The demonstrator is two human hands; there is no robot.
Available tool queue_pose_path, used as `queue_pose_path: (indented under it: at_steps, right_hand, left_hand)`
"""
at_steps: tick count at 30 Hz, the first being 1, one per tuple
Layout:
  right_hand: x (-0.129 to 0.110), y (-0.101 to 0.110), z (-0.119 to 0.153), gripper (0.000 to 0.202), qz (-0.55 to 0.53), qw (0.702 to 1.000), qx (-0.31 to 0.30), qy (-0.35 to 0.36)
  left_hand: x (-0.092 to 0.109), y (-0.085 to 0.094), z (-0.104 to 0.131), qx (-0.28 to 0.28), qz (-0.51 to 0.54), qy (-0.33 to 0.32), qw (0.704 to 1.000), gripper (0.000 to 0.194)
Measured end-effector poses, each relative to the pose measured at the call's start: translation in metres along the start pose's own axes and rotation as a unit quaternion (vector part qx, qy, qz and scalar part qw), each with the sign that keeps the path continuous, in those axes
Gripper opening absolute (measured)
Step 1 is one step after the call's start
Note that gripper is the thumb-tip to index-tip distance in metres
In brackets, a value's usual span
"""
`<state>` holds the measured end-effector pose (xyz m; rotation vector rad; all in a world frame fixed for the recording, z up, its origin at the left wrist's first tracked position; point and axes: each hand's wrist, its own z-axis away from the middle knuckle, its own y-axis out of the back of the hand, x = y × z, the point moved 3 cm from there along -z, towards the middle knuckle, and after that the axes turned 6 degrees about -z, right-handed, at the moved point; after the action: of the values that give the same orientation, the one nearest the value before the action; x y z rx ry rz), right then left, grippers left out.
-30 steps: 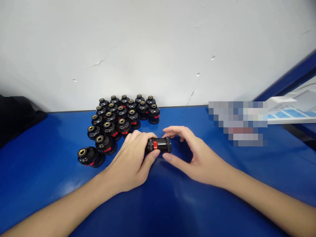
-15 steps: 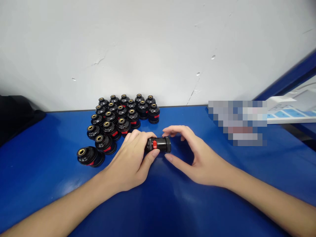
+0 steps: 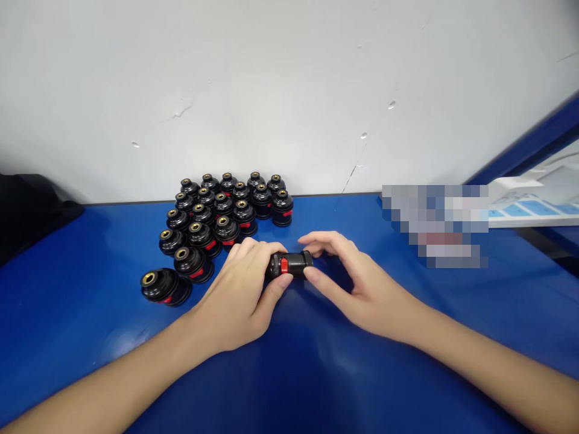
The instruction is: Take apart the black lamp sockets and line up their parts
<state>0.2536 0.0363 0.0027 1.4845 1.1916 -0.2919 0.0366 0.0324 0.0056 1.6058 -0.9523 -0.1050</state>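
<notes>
My left hand [image 3: 246, 286] is closed around a black lamp holder [image 3: 296, 263] lying on its side, with a red tab facing up near my thumb. Its ringed end points right and its other end is hidden in my palm. My right hand [image 3: 357, 280] is at that ringed end, fingers curved and apart. The right thumb tip overlaps the ring's near edge; the index finger reaches past the far side with a gap. Whether the other right fingertips touch the ring I cannot tell.
Several similar black lamp holders [image 3: 199, 235] with brass-threaded tops and red tabs stand in a group on the blue table [image 3: 312, 374]. A white wall [image 3: 280, 90] rises behind. Black cloth [image 3: 31, 211] lies far left. A blurred-out patch [image 3: 438, 223] and white items are at right.
My right thumb has moved up onto the near edge of the ring. The left hand and the lamp holder stay in place.
</notes>
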Motion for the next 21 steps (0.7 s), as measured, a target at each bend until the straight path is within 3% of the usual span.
queue_pose_path:
  at_steps: [3,8,12,16,21]
  right_hand:
    - [-0.0015,0.0006,0.0011,0.054,-0.011,1.0,-0.002,0.023]
    - [-0.0004,-0.0003,0.0005,0.034,0.003,1.0,-0.004,-0.005]
    - [-0.0023,-0.0006,0.0003,0.052,-0.016,0.999,-0.005,0.036]
    - [0.0001,-0.0009,0.0004,0.037,-0.006,1.0,-0.014,-0.015]
    - [-0.0021,-0.0002,0.0003,0.05,-0.019,1.0,-0.012,0.022]
  left_hand:
    - [0.0,0.0003,-0.0003,0.0,0.0,0.002,1.0,0.019]
    - [0.0001,-0.0003,-0.0009,-0.001,0.003,-0.001,1.0,0.019]
    - [-0.0004,-0.0006,-0.0005,-0.002,0.004,-0.001,1.0,0.019]
    - [-0.0004,-0.0005,-0.0006,-0.003,0.005,0.002,1.0,0.019]
    - [0.0005,0.0,-0.0005,-0.001,0.003,-0.002,1.0,0.02]
